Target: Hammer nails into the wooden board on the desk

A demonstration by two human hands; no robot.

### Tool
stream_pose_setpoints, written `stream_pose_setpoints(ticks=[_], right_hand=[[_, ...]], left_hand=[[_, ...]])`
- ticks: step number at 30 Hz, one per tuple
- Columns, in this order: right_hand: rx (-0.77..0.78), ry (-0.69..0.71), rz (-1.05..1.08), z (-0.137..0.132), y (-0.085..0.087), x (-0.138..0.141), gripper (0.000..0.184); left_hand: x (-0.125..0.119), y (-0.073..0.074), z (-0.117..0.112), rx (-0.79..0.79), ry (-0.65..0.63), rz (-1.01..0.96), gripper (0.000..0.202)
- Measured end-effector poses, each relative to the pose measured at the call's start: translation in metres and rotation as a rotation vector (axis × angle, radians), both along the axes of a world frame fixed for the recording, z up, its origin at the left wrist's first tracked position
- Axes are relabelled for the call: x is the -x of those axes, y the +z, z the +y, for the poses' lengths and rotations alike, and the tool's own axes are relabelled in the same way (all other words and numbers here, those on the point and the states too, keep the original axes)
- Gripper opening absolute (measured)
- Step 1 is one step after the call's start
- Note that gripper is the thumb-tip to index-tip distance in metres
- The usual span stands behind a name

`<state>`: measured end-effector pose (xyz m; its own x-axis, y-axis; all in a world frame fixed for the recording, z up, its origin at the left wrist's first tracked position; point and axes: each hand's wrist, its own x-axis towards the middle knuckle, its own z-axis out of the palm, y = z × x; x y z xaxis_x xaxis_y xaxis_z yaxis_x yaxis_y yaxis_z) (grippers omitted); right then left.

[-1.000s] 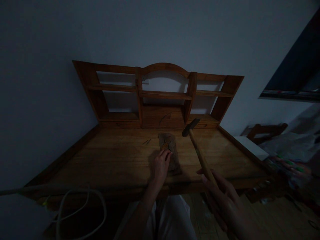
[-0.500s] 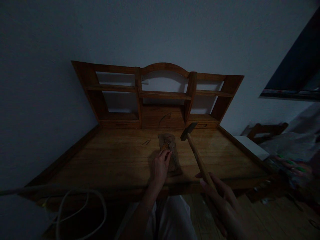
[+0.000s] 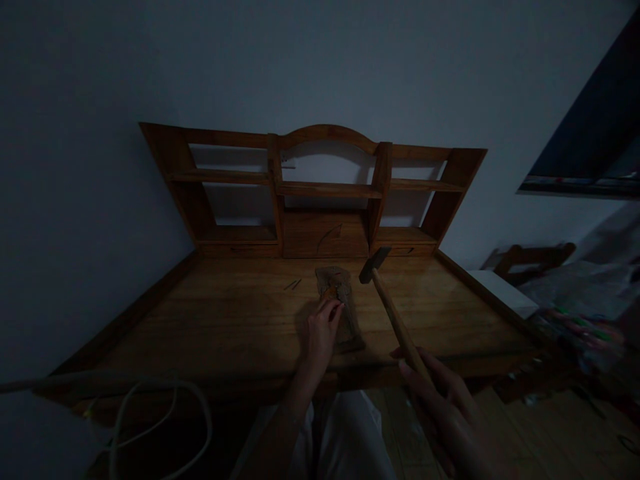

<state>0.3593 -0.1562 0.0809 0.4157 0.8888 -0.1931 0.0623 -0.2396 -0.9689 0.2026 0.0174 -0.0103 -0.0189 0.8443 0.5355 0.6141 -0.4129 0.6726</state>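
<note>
My right hand [image 3: 440, 393] is wrapped round the wooden handle of a hammer [image 3: 393, 310], whose dark head is raised to the right of a rough brown piece of wood or bark [image 3: 351, 327]. The piece lies flat on the desk. Over its left edge, my left hand [image 3: 324, 323] has thumb and fingers pinched together. A small yellowish-brown thing [image 3: 329, 293] shows just beyond those fingertips; the dim light hides what exactly they pinch. A pair of thin nails [image 3: 293, 285] lies on the desk to the left of the brown piece.
A wooden desk [image 3: 225, 313] carries a shelf unit [image 3: 327, 190] along its back, against the wall. Pale cable [image 3: 207, 413] loops at the front left. To the right stand a white surface [image 3: 505, 290], a chair [image 3: 540, 257] and plastic bags [image 3: 575, 293].
The hammer head has shifted very slightly left and down. My left hand stays in place on the brown piece.
</note>
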Motion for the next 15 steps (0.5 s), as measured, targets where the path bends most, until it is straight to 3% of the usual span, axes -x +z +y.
stream_pose_setpoints(ticks=[8,15], right_hand=[[0.083,0.026,0.015,-0.008,0.006,0.004,0.053],[0.028,-0.018,-0.045,-0.017,0.012,0.01,0.057]], left_hand=[[-0.001,0.003,0.0,-0.041,0.029,0.069,0.018],[0.0,0.003,0.0,-0.014,0.03,0.108,0.014]])
